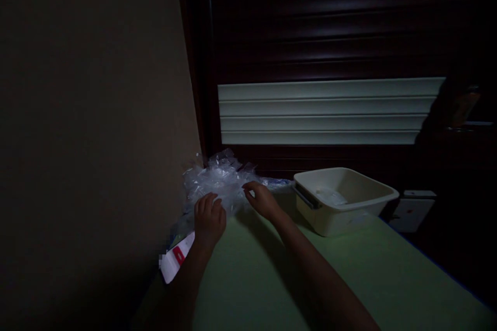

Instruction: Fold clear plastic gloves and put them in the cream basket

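Head view (only view avail.). Light: low; fine detail limited.

Status (judged from layout): work on the clear plastic heap (219, 178) appears in progress, not complete. Bulk of the plastic lies loose & crumpled at the far L corner of the green surface (248, 284), close to the wall (97, 114). Approx. one clear plastic piece (330, 196) lies inside the cream basin (341, 222); exact qty. cannot be told. No sorted stack visible near the hands.

Position, L: left hand (210, 217) is at the near edge of the heap, back of hand up, fingers bent fwd. Contact w/ film: unconfirmed. Grip: fingers partly curled; whether film is held, cannot tell.

Position, R: right hand (261, 200) is at the R side of the heap, fingertips pointing L toward it. Thumb-to-index gap: narrow. Thin film between the tips: cannot tell.

Heap ref.: beyond L hand, to the L of R hand; hands apart from each other, plastic behind the gap.

Adj. items: white-and-red flat item (167, 268) beside L forearm, partly hidden by it; basin to the R of R hand, apart from it; white box (413, 212) beyond the basin, R side.
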The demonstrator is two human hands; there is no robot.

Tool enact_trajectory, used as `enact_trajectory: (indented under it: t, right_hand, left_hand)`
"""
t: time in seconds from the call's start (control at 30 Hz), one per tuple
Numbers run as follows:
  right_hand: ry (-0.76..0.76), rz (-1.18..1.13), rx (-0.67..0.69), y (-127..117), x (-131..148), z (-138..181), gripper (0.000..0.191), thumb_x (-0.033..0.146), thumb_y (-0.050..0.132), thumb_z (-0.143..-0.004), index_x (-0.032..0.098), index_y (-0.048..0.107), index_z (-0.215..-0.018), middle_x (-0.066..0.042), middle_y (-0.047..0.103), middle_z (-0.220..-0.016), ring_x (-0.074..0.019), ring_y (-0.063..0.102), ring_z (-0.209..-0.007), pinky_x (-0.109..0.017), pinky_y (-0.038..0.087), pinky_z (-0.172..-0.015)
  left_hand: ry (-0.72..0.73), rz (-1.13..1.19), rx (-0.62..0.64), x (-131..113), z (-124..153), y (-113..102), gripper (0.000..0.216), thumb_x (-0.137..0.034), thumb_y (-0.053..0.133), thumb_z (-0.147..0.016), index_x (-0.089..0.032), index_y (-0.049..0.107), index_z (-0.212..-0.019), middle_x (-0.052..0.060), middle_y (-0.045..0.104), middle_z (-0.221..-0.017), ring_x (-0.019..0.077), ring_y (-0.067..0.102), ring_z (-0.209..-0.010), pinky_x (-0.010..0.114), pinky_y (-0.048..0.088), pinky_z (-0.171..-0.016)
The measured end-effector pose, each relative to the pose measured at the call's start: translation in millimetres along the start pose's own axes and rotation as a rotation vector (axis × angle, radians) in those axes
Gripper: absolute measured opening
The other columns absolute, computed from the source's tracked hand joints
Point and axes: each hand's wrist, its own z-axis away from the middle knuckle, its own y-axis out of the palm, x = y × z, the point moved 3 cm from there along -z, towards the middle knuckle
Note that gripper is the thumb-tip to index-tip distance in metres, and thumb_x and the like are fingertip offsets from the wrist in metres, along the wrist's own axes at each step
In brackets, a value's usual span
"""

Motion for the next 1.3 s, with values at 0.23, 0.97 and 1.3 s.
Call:
enact_trajectory:
  t: [0.23,0.97,1.3]
  right_hand:
    - [-0.037,0.153,0.091,41,11,-27,0.028,0.029,0.051,-0.088,0.017,0.053,-0.113,-0.008,0.054,-0.115,-0.0198,0.057,-0.095,-0.040,0.048,-0.080]
    - [0.045,-0.025,0.055,-29,4,18,0.020,0.031,0.048,-0.088,0.017,0.063,-0.088,-0.005,0.066,-0.085,-0.0181,0.061,-0.080,-0.030,0.045,-0.073]
    - [0.182,-0.192,-0.056,-47,-34,113,0.025,0.034,0.050,-0.083,0.015,0.063,-0.074,-0.007,0.066,-0.071,-0.0210,0.061,-0.067,-0.029,0.044,-0.059]
  left_hand:
    - [-0.021,-0.085,0.039,-7,-6,2,0.018,-0.010,0.042,-0.080,-0.012,0.057,-0.090,0.014,0.059,-0.097,0.0268,0.052,-0.093,0.043,0.039,-0.085]
    - [-0.187,0.111,0.236,-5,-5,15,0.019,-0.012,0.044,-0.078,-0.013,0.057,-0.092,0.013,0.057,-0.093,0.0277,0.050,-0.092,0.045,0.038,-0.083]
    - [-0.469,0.780,0.346,-46,9,39,0.020,-0.031,0.062,-0.071,-0.018,0.056,-0.085,0.003,0.060,-0.082,0.0177,0.059,-0.077,0.030,0.047,-0.071]
